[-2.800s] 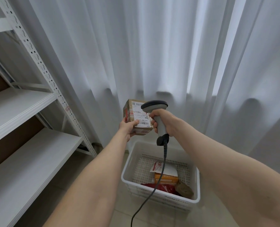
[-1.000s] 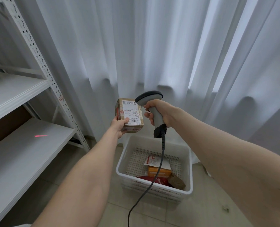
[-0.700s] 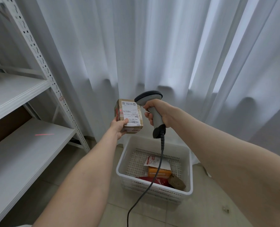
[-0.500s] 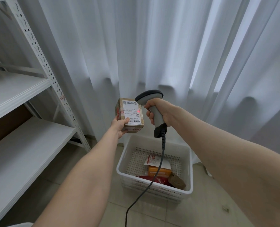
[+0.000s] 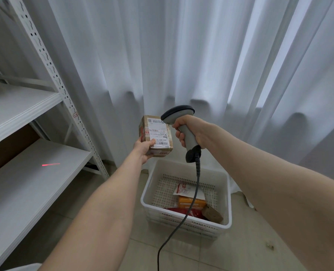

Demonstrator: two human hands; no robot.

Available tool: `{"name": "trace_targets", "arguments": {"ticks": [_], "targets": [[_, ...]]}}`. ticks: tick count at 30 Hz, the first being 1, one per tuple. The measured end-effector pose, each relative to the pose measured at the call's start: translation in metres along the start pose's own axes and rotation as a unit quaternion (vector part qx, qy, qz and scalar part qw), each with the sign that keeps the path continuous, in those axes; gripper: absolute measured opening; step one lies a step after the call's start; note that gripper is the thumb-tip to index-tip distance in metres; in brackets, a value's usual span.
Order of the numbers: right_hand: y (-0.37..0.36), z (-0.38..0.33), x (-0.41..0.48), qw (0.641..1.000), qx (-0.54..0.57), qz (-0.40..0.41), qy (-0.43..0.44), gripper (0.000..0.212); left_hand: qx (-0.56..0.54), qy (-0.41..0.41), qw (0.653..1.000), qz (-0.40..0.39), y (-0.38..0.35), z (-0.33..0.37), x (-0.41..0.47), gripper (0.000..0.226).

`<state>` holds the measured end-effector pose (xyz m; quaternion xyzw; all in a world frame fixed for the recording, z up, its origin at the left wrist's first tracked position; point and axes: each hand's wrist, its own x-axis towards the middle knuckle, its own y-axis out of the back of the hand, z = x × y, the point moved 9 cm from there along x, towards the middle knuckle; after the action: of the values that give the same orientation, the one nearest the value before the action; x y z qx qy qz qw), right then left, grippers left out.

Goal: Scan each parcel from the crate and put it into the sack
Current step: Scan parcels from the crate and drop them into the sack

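My left hand (image 5: 145, 149) grips a small cardboard parcel (image 5: 155, 135) from below, its white shipping label turned toward me. Just to its right, my right hand (image 5: 193, 132) holds a grey handheld scanner (image 5: 178, 116) by the handle, head pointing left past the parcel. The scanner's red line (image 5: 51, 164) falls on the lower shelf at left, not on the label. Below both hands a white plastic crate (image 5: 226, 194) stands on the floor with several parcels inside: a white pouch (image 5: 183, 190), an orange box (image 5: 187, 202), a red bag (image 5: 179, 211), a brown packet (image 5: 213, 213). No sack is in view.
White metal shelving (image 5: 25, 173) fills the left side, its perforated upright (image 5: 51, 65) slanting down toward the crate. White curtains (image 5: 201, 55) hang behind. The scanner cable (image 5: 189, 208) drops across the crate to the tiled floor (image 5: 240, 251).
The red scan dot that was on the parcel's label half a second ago now lies as a line on the lower shelf. Parcel and scanner stay raised above the crate.
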<state>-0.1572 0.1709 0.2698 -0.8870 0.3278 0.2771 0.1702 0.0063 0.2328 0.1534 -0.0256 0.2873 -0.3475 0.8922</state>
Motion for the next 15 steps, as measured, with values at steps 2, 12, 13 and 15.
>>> {"name": "trace_targets", "arguments": {"ticks": [2, 12, 13, 15], "targets": [[-0.002, 0.002, -0.001, 1.0, 0.002, 0.001, 0.0, 0.008, -0.001, 0.0, 1.0, -0.003, 0.001, 0.0, -0.001, 0.05], [-0.018, 0.015, -0.009, 1.0, -0.002, -0.01, 0.008, 0.004, 0.005, -0.008, 1.0, 0.001, 0.014, -0.003, -0.022, 0.05], [-0.02, 0.017, -0.012, 1.0, -0.001, -0.013, 0.007, 0.004, 0.003, -0.008, 1.0, 0.003, 0.016, -0.004, -0.026, 0.05], [-0.024, 0.023, -0.017, 1.0, -0.001, -0.021, 0.007, 0.004, 0.004, -0.013, 1.0, 0.007, 0.02, -0.005, -0.034, 0.051]]}}
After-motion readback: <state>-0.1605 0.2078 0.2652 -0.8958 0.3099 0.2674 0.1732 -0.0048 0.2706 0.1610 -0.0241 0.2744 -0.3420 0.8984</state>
